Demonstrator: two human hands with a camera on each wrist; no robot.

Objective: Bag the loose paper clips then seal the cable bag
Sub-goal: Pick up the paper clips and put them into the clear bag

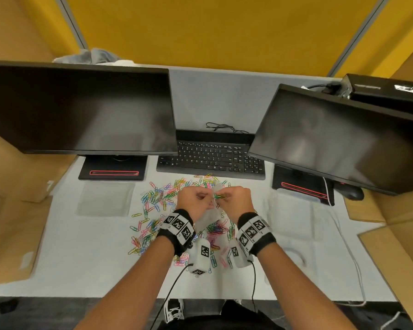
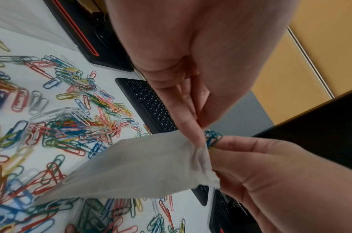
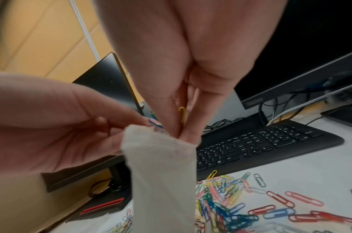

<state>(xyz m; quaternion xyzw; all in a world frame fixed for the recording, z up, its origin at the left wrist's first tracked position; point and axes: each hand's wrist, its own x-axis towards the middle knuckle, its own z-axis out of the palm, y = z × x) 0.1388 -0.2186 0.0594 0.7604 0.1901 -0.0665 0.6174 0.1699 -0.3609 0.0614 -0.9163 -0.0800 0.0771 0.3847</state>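
Yellow partition walls stand behind a pale desk (image 1: 86, 253) with two dark monitors, a keyboard (image 1: 212, 158) between them and coloured clips (image 1: 153, 198) scattered thick across the near middle. Above that scatter the left hand (image 1: 196, 198) pinches one side of the mouth of a small clear bag (image 2: 131, 165), fingers curled on the film, while the right hand (image 1: 236, 198) pinches a small bunch of clips (image 2: 212, 138) at the opening, at 3 o'clock from the left hand. The bag hangs down towards 6 o'clock from both hands, limp and, as far as I can judge, nearly empty.

The mouth looks crumpled and narrow, so the bunch may catch on the rim and spill back onto the desk; a yellow clip (image 3: 182, 116) sticking out between the right fingers seems likeliest to drop. If the left pinch slackens, the mouth could collapse shut.

A flat clear bag (image 1: 105, 198) lies at 9 o'clock from the hands; another bag (image 1: 293, 210) at 3 o'clock appears to hold white cable, well apart from both hands
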